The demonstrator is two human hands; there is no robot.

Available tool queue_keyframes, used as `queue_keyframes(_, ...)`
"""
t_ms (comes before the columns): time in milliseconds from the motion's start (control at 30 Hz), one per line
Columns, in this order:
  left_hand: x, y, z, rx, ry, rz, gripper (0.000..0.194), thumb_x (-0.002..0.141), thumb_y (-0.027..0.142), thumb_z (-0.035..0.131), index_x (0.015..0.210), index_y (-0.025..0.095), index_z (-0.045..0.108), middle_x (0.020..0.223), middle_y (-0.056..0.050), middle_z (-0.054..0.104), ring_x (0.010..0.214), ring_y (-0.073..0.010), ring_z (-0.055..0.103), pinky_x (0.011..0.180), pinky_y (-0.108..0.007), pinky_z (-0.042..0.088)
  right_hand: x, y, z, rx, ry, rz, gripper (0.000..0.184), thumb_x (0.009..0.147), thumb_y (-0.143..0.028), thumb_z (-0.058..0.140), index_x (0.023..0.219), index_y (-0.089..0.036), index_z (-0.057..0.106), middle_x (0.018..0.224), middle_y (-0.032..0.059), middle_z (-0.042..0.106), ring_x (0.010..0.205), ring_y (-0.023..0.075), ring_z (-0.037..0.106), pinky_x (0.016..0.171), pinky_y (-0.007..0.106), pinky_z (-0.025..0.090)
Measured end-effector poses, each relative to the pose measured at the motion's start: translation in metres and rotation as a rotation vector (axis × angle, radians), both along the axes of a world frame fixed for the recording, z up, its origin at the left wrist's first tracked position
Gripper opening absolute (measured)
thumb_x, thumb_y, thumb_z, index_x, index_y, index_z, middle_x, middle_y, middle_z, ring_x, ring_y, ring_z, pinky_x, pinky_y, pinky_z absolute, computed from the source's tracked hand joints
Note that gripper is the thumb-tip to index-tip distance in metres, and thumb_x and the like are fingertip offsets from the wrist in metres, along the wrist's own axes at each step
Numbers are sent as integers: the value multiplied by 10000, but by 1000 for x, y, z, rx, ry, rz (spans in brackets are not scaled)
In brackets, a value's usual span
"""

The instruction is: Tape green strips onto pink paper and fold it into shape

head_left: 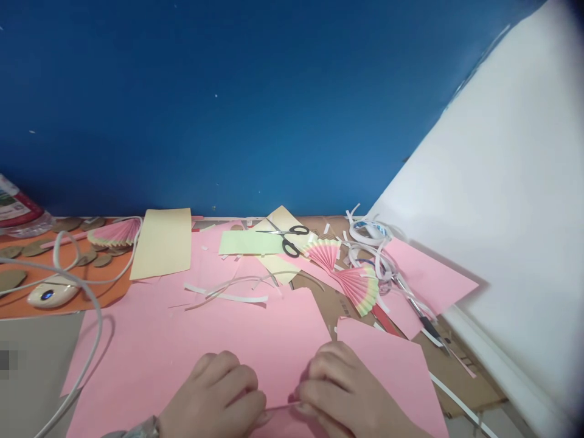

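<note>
My left hand [219,392] is closed, its curled fingers gripping the near edge of pink paper [287,423]. Opposite it, my right hand [342,389] pinches the same edge, fingertips turned inward. A thin raised edge or fold runs between the two hands; the rest of that piece is hidden under them or cut off by the frame. Beneath lies a large pink sheet [219,334]. Another pink sheet [383,353] sits by my right hand. Beyond are black-handled scissors [292,237] on a pale green strip [249,242], and a pleated pink paper fan [340,271].
A white cable [98,334] loops down the left side past a cream device [53,292]. Yellow paper [162,243], a second pleated fan [116,234] and a bottle [20,210] stand farther back. Paper strips [374,237] and a utility knife [422,310] lie at right, near the white wall.
</note>
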State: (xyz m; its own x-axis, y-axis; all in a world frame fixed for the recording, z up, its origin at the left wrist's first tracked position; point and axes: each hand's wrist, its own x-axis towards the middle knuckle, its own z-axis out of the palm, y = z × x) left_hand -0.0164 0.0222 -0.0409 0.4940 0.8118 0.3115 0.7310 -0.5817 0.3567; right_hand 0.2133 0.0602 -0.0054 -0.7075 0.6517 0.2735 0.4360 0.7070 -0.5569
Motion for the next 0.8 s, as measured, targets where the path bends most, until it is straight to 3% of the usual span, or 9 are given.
queue_keyframes(200,-1,6,10,-89,-20,-68,182,879,221,460,709,207,524,697,1,587,687,-167,480,634,-300,339,4,2,3,-292,119,-167,177,901,-191,412,750,-197,506,762,14,531,751,143,496,703,277,391)
queue_keyframes(333,-1,8,19,-233,-88,-27,214,876,203,459,663,193,467,659,13,554,653,-139,482,639,-273,369,10,6,0,-442,111,-330,260,933,-298,355,704,-204,437,687,-17,463,649,129,451,603,245,368)
queue_keyframes(500,-7,10,21,-488,-418,200,291,916,327,373,657,200,409,651,30,456,617,-111,449,607,-219,387,15,12,3,-524,172,-597,336,910,-443,375,667,-209,375,626,-48,343,588,119,367,543,225,317)
queue_keyframes(633,-12,11,23,-606,-569,446,370,898,455,362,621,210,369,586,50,353,549,-110,389,530,-205,370,14,15,7,-606,225,-681,368,889,-504,376,671,-208,398,597,-60,309,529,106,326,485,217,286)
queue_keyframes(733,-14,10,26,-559,-667,489,359,908,460,317,675,213,434,586,47,380,552,-118,420,540,-206,390,14,15,6,-559,241,-745,364,873,-514,407,676,-208,434,600,-56,348,523,104,350,476,212,299)
queue_keyframes(800,-12,8,26,-536,-682,460,279,889,455,374,839,216,510,647,35,456,624,-133,484,597,-215,423,17,17,5,-530,251,-762,342,859,-509,443,696,-211,479,622,-43,421,548,114,412,501,215,345)
